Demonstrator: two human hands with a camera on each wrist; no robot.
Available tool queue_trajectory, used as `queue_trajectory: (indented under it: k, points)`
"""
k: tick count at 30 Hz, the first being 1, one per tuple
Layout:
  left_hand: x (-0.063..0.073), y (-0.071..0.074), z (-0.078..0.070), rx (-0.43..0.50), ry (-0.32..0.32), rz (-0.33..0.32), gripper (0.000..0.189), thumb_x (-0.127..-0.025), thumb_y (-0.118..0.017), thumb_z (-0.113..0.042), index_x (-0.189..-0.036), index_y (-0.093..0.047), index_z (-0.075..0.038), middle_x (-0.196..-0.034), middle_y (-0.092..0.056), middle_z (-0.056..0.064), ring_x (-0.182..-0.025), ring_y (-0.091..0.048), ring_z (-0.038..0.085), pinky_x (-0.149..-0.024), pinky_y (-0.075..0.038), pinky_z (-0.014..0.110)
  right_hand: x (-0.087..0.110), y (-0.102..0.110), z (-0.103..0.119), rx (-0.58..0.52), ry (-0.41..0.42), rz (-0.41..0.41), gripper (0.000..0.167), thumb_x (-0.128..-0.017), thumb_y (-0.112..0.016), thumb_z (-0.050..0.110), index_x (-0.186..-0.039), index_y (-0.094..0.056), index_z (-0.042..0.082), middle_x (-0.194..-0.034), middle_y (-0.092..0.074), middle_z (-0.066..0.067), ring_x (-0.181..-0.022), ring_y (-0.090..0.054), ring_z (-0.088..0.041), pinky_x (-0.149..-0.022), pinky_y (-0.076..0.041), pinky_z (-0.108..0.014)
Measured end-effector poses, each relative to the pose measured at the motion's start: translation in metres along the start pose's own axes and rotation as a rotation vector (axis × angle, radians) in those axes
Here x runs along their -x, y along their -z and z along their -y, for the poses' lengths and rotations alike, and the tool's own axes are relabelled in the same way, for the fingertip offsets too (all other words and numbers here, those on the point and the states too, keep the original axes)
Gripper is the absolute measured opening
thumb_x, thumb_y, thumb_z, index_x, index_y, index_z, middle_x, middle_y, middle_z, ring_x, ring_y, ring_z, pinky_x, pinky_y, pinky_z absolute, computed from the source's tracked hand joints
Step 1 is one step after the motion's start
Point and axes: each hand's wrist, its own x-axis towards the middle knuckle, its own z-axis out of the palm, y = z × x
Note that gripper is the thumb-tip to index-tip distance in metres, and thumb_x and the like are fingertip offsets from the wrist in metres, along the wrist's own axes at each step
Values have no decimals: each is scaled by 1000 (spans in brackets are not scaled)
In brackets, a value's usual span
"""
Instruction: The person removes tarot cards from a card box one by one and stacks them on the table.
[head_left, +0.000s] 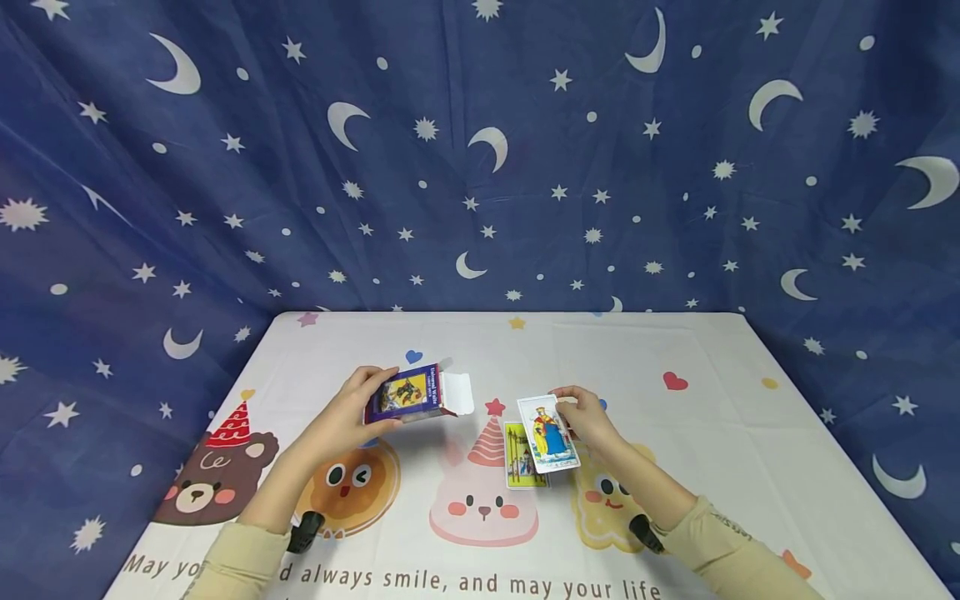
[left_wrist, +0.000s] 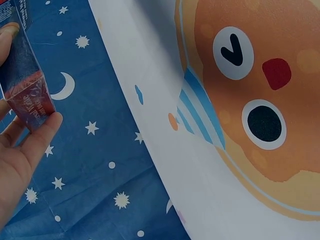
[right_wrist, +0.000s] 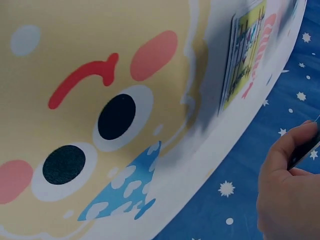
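My left hand point(head_left: 356, 410) grips a dark blue tarot card box point(head_left: 405, 392), thumb and fingers on its opposite sides. The box lies sideways in the hand, its white end flap point(head_left: 457, 393) open toward the right. With my right hand point(head_left: 591, 423) I pinch a tarot card point(head_left: 549, 437) by its right edge; it shows a robed figure in red, blue and yellow. Below and left of it, partly covered in the head view, a yellow-faced card point(head_left: 516, 458) lies on the table. The right wrist view shows that card on top of a thin stack point(right_wrist: 245, 57).
A white tablecloth point(head_left: 360, 342) printed with cartoon animals, treats and lettering covers the table. Blue curtain point(head_left: 420, 208) with moons and stars hangs behind it and at both sides. Black straps point(head_left: 306, 532) show near both wrists.
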Motion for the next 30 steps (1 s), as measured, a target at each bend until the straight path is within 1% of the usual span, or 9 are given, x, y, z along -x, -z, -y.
queue_trajectory:
  k: [5,8,11,14,16,20,22,26,30]
  points:
    - [0,-1,2,-7,-5,5,75,-80,-75,-25,-143,-37,-9,-133,-40,17,-115,-48,32,-99,-44,52,0,-1,-2,4,-1,5,42,-90,-39,-1,-131,-43,-5,-111,-61,-27,-71,-62,-12,-59,-55,-23]
    - [0,-1,2,-8,-10,6,75,-80,-75,-25,-143,-37,-8,-132,-40,17,-115,-49,32,-99,-44,52,0,0,-3,-32,10,47,51,-86,-43,-6,-137,-37,-5,-116,-59,-28,-77,-63,-14,-65,-56,-26]
    - [0,0,2,-8,-17,6,75,-80,-75,-25,-143,-37,-7,-132,-41,17,-114,-48,32,-99,-44,52,-1,3,-4,-63,35,103,57,-86,-48,-9,-141,-31,-7,-119,-57,-29,-79,-64,-12,-70,-56,-26]
    - [1,1,2,-11,-20,6,75,-80,-75,-24,-142,-38,-6,-131,-41,17,-114,-49,32,-98,-45,51,-1,6,-4,-85,47,123,57,-88,-54,-8,-140,-30,-9,-115,-61,-27,-77,-64,-9,-72,-57,-23]
    - [1,1,2,-15,-20,7,75,-80,-75,-24,-142,-38,-6,-131,-41,17,-113,-49,32,-98,-45,51,-1,7,-5,-90,48,124,54,-89,-57,-4,-136,-34,-12,-107,-66,-20,-76,-65,-7,-73,-57,-21]
    - [1,0,3,-22,-22,9,75,-80,-76,-23,-142,-38,-5,-131,-41,19,-114,-49,33,-99,-45,52,-1,6,-4,-130,10,100,37,-89,-62,5,-119,-50,-12,-84,-71,0,-69,-64,-4,-66,-56,-18]
    - [2,0,4,-20,-25,9,75,-79,-76,-22,-142,-39,-5,-131,-41,19,-115,-49,33,-99,-45,52,0,6,-5,-131,-4,81,27,-90,-62,9,-109,-55,-9,-75,-68,4,-64,-62,-3,-60,-53,-16]
    - [2,0,5,-11,-37,2,74,-77,-78,-21,-140,-42,-6,-130,-43,17,-113,-49,32,-98,-45,51,2,5,-7,-107,-15,45,19,-92,-60,14,-97,-58,-4,-69,-65,4,-59,-60,-5,-53,-50,-16]
    - [3,1,5,-11,-47,-3,73,-75,-79,-20,-138,-45,-4,-128,-44,17,-112,-50,32,-98,-46,50,4,4,-11,-89,-24,24,20,-95,-55,14,-97,-58,-6,-72,-64,1,-60,-60,-7,-54,-52,-18]
